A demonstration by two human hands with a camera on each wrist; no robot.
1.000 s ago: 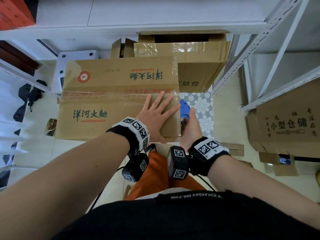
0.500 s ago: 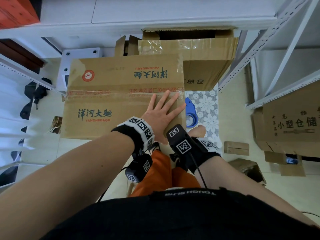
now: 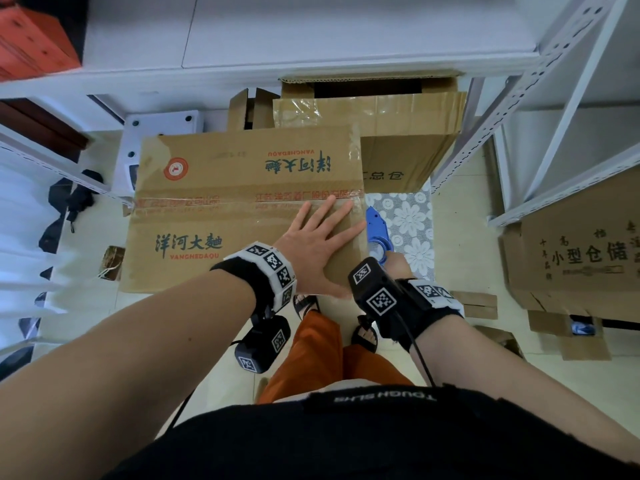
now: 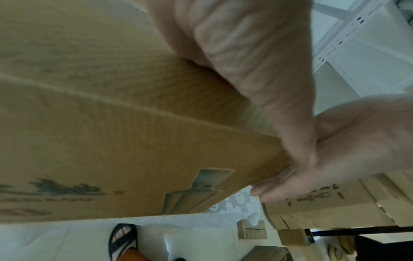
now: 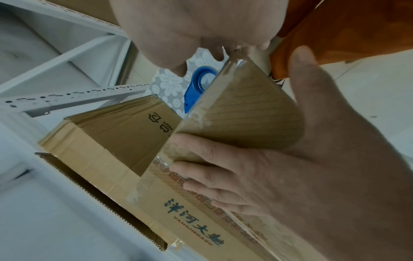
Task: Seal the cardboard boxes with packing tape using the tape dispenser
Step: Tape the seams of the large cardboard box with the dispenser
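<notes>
A brown cardboard box (image 3: 214,168) with printed characters stands in front of me, with clear tape (image 3: 242,202) along its top seam. My left hand (image 3: 322,244) lies flat on the right end of the top, fingers spread. My right hand (image 3: 398,270) is at the box's near right corner, mostly hidden by the wrist camera. In the left wrist view its fingers (image 4: 335,150) lie against the box's right side. The blue tape dispenser (image 3: 377,233) is just beyond it beside the box, over a floral mat, and no fingers grip the dispenser (image 5: 198,84).
An open cardboard box (image 3: 398,133) stands behind on the floor. The floral mat (image 3: 412,216) lies right of my box. White metal shelving (image 3: 554,116) rises at right, holding another printed box (image 3: 581,251). Cardboard scraps (image 3: 478,303) lie on the floor; my sandalled foot (image 3: 363,336) is below.
A second ago my right hand gripped the dispenser at the box's right edge. It has let go and drawn back to the near right corner. The left hand stayed flat on top.
</notes>
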